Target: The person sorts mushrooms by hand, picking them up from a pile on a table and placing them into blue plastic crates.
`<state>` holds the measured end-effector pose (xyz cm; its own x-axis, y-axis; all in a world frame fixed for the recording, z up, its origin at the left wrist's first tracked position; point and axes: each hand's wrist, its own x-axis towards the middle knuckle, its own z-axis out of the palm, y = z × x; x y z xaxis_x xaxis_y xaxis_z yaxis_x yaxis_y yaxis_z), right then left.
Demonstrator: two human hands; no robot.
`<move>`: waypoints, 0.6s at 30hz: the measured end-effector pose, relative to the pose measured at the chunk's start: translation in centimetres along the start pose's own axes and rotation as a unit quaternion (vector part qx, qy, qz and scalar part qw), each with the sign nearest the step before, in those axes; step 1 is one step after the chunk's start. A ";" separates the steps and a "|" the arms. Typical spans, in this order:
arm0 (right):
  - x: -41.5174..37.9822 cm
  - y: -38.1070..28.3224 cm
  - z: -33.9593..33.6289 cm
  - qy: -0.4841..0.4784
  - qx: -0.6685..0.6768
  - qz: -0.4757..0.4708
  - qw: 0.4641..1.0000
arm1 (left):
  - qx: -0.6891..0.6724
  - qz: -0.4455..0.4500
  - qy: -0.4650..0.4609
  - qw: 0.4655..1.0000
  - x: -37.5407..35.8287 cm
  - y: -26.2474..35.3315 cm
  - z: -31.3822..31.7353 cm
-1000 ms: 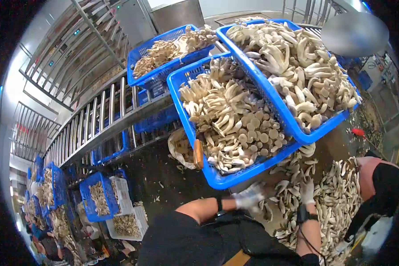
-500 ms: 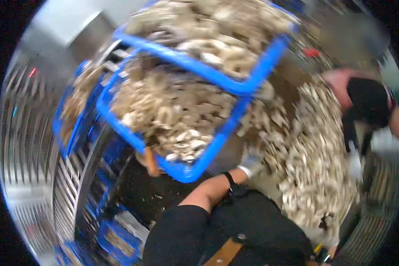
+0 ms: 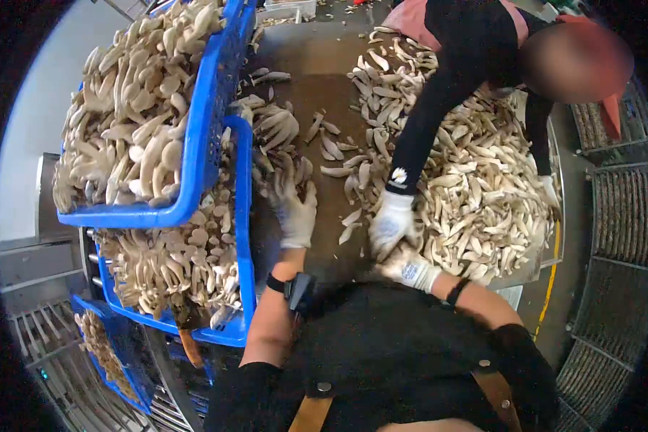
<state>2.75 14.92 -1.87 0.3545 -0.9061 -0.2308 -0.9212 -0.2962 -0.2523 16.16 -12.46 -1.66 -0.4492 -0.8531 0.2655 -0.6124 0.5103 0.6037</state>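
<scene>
Both gloved hands lie open: left hand (image 3: 294, 209) on mushrooms (image 3: 277, 129), right hand (image 3: 408, 268) beside.

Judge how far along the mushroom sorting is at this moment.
Done: a large heap of loose mushrooms covers the table. In hand: the left hand rests on scattered mushrooms beside the crates; the right hand works the heap's edge near a co-worker's glove. Left: two blue crates remain full.

L hand (image 3: 294, 209) gloved, fingers spread, R hand (image 3: 408, 268) gloved, curled
</scene>
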 end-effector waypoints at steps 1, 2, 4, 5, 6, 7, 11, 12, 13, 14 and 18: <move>0.4 1.0 1.3 0.054 -0.002 -0.055 0.997 | 0.068 0.003 0.036 0.997 1.3 -0.3 0.0; 0.2 2.1 2.1 0.108 -0.003 -0.109 0.988 | 0.099 0.007 0.024 0.995 1.8 -2.1 1.8; -2.2 5.1 1.6 0.054 -0.004 -0.073 0.996 | 0.163 -0.010 -0.035 0.986 1.9 -4.6 5.6; -3.9 6.5 2.9 0.054 -0.009 -0.025 0.998 | 0.198 -0.028 -0.085 0.976 2.1 -3.9 6.0; -4.9 7.7 3.7 0.053 -0.016 0.024 0.998 | 0.188 -0.086 -0.213 0.955 1.6 -1.1 5.8; -5.5 8.2 2.9 0.090 0.091 0.122 0.984 | 0.146 -0.064 -0.209 0.965 1.6 1.7 5.5; -5.6 9.5 -4.4 -0.010 -0.132 0.194 0.972 | -0.072 0.134 -0.194 0.969 -0.2 5.0 7.6; -5.0 9.1 -9.0 0.011 -0.138 0.202 0.970 | -0.144 0.120 -0.192 0.963 0.8 7.1 5.1; -4.5 9.6 -11.2 -0.055 -0.079 0.223 0.970 | -0.156 0.053 -0.160 0.973 0.8 6.5 4.3; -3.8 10.3 -13.5 -0.118 -0.020 0.243 0.963 | -0.165 -0.011 -0.125 0.978 0.8 5.4 3.0; 10.5 14.6 -21.0 0.128 0.036 0.110 0.985 | -0.128 -0.203 0.063 0.969 2.0 -0.6 1.2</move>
<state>-10.35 -5.29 11.73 0.0869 -0.9952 -0.0449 -0.9541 -0.0702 -0.2913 14.87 -14.35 -2.43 -0.1125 -0.9925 0.0477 -0.5331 0.1008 0.8400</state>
